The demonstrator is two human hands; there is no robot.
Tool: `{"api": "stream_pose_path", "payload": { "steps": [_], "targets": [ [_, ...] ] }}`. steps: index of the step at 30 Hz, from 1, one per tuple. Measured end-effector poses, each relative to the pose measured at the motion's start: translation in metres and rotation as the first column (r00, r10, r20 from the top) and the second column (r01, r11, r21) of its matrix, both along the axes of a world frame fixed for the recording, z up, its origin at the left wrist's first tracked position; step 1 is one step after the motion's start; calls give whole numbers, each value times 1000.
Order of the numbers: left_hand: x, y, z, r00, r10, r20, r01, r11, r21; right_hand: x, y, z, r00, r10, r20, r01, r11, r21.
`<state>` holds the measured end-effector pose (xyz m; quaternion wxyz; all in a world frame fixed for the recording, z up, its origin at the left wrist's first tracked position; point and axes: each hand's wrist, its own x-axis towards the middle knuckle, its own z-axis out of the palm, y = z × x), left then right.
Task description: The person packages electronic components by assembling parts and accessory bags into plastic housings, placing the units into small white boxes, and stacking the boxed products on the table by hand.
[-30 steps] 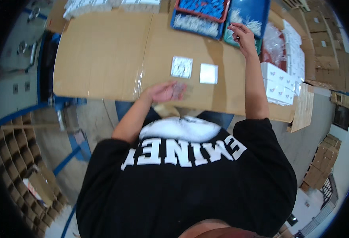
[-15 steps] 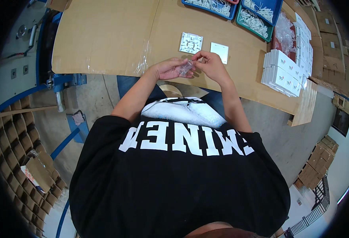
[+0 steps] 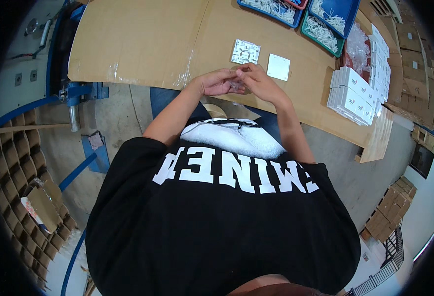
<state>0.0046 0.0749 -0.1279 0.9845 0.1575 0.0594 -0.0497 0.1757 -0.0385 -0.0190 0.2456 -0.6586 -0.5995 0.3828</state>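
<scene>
A small clear plastic bag (image 3: 236, 87) lies in my left hand (image 3: 217, 83), at the near edge of the cardboard-covered table; the fingers curl around it. My right hand (image 3: 262, 85) meets it from the right, its fingertips pinched together at the top of the bag and partly covering it. What the bag contains is too small to make out. Just beyond my hands rests a white square plastic base (image 3: 245, 51) with moulded fittings on its face. To its right a plain flat white square plate (image 3: 278, 67) lies on the cardboard.
Blue trays (image 3: 333, 22) and a green tray (image 3: 320, 37) of thin white parts stand at the far right. Stacked white boxes (image 3: 352, 96) sit near the table's right end, beside a red bin of clear bags (image 3: 357, 44). Blue-framed machinery (image 3: 74, 93) is at the left.
My right hand has closed in over the bag, so less of it shows. The view has shifted slightly; the base and the plate lie as before.
</scene>
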Motion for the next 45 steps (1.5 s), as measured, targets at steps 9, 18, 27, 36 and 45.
{"api": "stream_pose_path", "payload": {
  "steps": [9, 18, 27, 36, 45],
  "targets": [
    [-2, 8, -4, 989, -138, -53, 134, 988, -78, 89, 14, 14, 855, -414, -311, 385, 910, -155],
    [9, 12, 13, 976, -194, -95, 179, 972, -150, 284, 22, -43, 455, -856, 245, 753, 517, 407],
    [9, 17, 12, 974, -211, -86, 195, 967, -164, 286, 54, -37, 378, -783, 493, 803, 543, 247],
    [5, 11, 13, 973, -211, -90, 196, 969, -151, 313, 43, -64, 373, -850, 373, 865, 464, 193],
    [6, 12, 9, 982, -175, -76, 162, 974, -160, 285, 14, -42, 465, -811, -357, 885, 430, 175]
  ]
}}
